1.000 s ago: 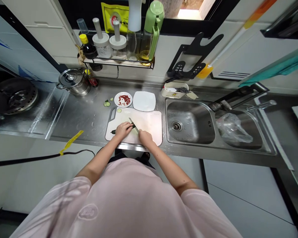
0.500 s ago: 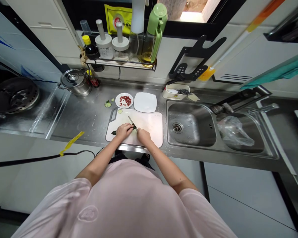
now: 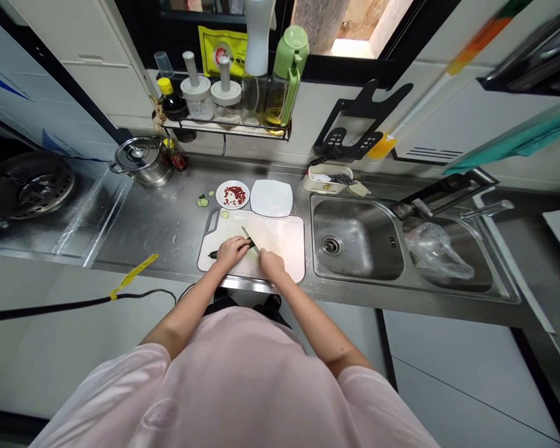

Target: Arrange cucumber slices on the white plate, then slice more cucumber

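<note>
"Cucumber [image 3: 213, 254], one: dark green, lying along the near part of the white cutting board [image 3: 284, 242], its middle covered by a hand."

"Which hand?"

"Left hand [image 3: 232, 250]: fingers bent over the cucumber, pressing it to the board. Whether the fingertips are tucked under, I cannot tell from where I stand."

"And the other?"

"Right hand [image 3: 271, 264]: closed around the handle of a knife [image 3: 251, 239]. Blade slanting away from the person, crossing the cucumber's right end, just beside the left fingers."

"Handling notes?"

"Fingertips: best curled back, knuckles facing the steel, since blade and fingers sit so near. Blade angle: square for round slices, slanted for long ovals; one angle throughout. Stroke: short, level, unhurried. Hold: firm enough that the cucumber cannot roll, shifted leftward only while the knife rests."

"Surroundings?"

"Loose slice [image 3: 224, 214], one: pale green, near the board's far left corner. Slice pile [image 3: 202, 201], small: on the steel counter [image 3: 168, 224], past that corner. Round dish [image 3: 219, 200], white: bearing chopped red pieces [image 3: 234, 195]. Square plate [image 3: 271, 198], white: just right of the dish, beyond the board."

"Any caution on those?"

"Loose slice: out of the blade's path, and worth leaving so. Cutting area: better with finished rounds pushed aside, so that the cucumber lies flat."
</note>
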The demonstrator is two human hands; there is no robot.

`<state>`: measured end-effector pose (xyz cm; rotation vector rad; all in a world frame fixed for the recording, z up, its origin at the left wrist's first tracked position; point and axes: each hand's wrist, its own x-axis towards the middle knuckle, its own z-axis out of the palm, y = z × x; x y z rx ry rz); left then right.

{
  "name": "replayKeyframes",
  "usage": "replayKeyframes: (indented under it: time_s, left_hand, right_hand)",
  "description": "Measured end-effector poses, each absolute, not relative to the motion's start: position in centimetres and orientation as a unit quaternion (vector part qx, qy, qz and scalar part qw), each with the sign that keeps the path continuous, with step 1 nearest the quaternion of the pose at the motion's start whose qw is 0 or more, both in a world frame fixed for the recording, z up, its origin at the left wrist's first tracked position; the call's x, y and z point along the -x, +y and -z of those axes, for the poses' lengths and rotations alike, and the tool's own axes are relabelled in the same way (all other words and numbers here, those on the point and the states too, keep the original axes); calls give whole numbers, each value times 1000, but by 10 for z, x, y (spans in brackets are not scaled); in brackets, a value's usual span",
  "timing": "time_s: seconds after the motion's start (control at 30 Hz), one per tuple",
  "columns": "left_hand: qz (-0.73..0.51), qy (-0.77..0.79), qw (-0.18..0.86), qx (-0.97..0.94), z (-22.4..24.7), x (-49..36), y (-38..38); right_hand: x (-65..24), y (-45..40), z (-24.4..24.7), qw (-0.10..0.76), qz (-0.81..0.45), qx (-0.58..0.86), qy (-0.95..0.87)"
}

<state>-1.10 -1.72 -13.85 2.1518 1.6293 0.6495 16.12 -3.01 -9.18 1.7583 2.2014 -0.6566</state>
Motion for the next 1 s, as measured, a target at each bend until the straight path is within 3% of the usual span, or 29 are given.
replayKeyframes:
  time_s: [0.23, 0.67, 1.0]
  left_hand:
    - [-235, 573, 183, -763, 137, 11, -17]
    - [-229, 576, 178, -764, 137, 11, -18]
    - [-235, 575, 179, -763, 137, 11, -17]
  right_hand:
    - [-176, -46, 88, 154, 245, -600, 746]
    - [-145, -8, 88, 113, 238, -600, 755]
    - [-166, -33, 90, 129, 230, -598, 757]
